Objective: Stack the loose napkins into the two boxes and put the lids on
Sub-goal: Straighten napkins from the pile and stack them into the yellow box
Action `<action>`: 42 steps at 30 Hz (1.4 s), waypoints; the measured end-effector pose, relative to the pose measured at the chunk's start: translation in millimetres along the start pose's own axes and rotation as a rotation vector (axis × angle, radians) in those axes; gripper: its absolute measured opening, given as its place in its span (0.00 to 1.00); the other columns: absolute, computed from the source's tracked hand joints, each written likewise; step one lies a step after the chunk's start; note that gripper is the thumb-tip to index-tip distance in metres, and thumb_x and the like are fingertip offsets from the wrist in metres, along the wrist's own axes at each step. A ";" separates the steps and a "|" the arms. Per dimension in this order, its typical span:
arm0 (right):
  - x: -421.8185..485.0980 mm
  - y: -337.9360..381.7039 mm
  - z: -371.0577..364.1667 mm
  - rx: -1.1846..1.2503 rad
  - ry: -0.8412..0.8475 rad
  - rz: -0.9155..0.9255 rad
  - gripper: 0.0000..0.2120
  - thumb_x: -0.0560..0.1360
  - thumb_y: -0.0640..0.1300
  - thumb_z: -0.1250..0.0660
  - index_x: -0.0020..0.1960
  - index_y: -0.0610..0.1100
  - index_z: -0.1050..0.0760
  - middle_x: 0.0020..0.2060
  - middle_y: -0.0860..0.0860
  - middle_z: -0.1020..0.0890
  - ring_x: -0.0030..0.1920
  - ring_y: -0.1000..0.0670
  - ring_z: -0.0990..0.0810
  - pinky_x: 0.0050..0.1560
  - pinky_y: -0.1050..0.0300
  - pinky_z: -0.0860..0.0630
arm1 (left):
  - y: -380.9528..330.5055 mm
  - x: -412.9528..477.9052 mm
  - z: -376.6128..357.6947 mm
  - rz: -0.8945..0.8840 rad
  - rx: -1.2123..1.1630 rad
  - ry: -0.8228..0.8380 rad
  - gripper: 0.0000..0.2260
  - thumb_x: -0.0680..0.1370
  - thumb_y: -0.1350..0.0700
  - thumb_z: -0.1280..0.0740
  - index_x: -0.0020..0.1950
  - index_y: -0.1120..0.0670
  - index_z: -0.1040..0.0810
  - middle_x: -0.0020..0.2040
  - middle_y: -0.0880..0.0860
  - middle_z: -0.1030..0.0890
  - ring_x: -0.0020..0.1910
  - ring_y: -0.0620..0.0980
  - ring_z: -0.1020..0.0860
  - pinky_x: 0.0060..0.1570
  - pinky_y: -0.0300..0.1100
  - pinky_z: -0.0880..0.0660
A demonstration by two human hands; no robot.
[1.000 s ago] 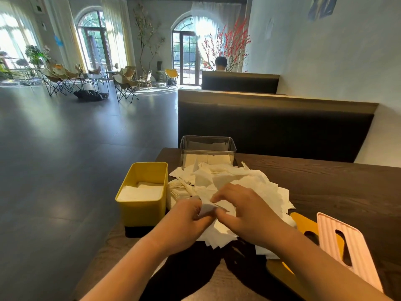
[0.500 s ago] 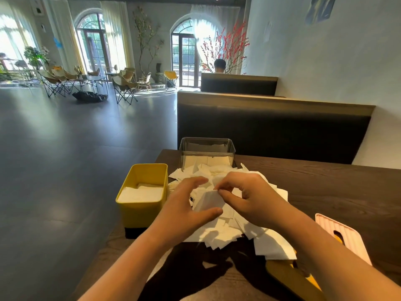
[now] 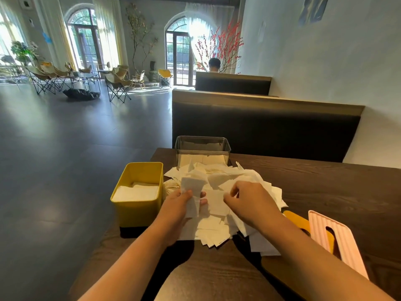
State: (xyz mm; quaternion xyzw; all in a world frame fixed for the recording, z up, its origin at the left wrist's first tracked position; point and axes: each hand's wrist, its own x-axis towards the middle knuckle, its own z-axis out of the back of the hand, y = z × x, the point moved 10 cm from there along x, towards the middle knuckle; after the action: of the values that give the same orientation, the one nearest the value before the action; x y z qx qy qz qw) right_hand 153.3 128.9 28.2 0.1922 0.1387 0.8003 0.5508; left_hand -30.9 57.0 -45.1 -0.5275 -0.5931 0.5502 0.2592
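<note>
Your hands are drawing apart now. Half a second ago they were meeting over one sheet at the middle of the heap, and your left hand [image 3: 180, 206] is now holding a napkin [image 3: 192, 192] upright just above the pile of loose napkins [image 3: 240, 181], thumb in front and fingers curled behind it. Your right hand [image 3: 251, 203] is hovering low over the pile with its fingers curled and the thumb lying at the edge of a flat sheet. Whether it is actually pinching that sheet, you cannot tell from this view. The yellow box [image 3: 138, 213] is sitting at the left edge of the table [image 3: 325, 187], just beside the pile, with a flat stack of napkins lying inside it below the rim. The clear box [image 3: 202, 146] is standing at the far side, touching the back of the pile, and is holding a low layer of napkins too. Both lids are lying off to your right — the pink lid [image 3: 338, 242] is resting partly on top of the yellow lid [image 3: 300, 221], whose near end is disappearing behind your right forearm.
</note>
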 end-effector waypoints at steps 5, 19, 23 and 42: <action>-5.3 -5.6 -19.0 -0.226 0.023 -0.014 0.17 0.78 0.66 0.36 0.51 0.52 0.22 0.43 0.55 0.19 0.44 0.53 0.21 0.46 0.53 0.18 | -7.4 7.0 -3.6 -0.053 0.155 -0.062 0.11 0.88 0.52 0.40 0.63 0.49 0.19 0.56 0.51 0.15 0.56 0.53 0.18 0.53 0.52 0.21; 2.1 5.5 -32.0 -0.297 -0.031 -0.003 0.14 0.82 0.58 0.40 0.52 0.50 0.22 0.43 0.51 0.18 0.42 0.48 0.19 0.45 0.49 0.17 | 22.5 19.5 -4.7 -0.030 -0.079 -0.041 0.19 0.87 0.61 0.41 0.46 0.53 0.12 0.45 0.58 0.15 0.53 0.59 0.19 0.55 0.53 0.21; 2.6 5.6 -30.3 -0.239 -0.058 0.000 0.12 0.83 0.57 0.40 0.51 0.52 0.22 0.43 0.53 0.18 0.42 0.51 0.20 0.46 0.49 0.16 | 16.4 15.5 -4.2 -0.022 -0.143 -0.031 0.11 0.87 0.61 0.41 0.55 0.57 0.19 0.47 0.59 0.16 0.51 0.57 0.18 0.55 0.54 0.20; -5.6 53.6 40.2 0.471 0.170 0.252 0.04 0.80 0.46 0.28 0.51 0.54 0.21 0.48 0.58 0.18 0.51 0.52 0.18 0.52 0.58 0.16 | -2.3 5.6 -6.0 -0.091 -0.062 0.045 0.10 0.87 0.53 0.39 0.62 0.52 0.19 0.43 0.49 0.12 0.47 0.53 0.17 0.44 0.50 0.20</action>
State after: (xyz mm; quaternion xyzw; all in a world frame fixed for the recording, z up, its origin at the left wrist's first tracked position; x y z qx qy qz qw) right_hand 129.2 105.1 86.2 0.2628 0.3418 0.8214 0.3734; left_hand -28.0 64.7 -42.9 -0.5200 -0.6272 0.5071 0.2810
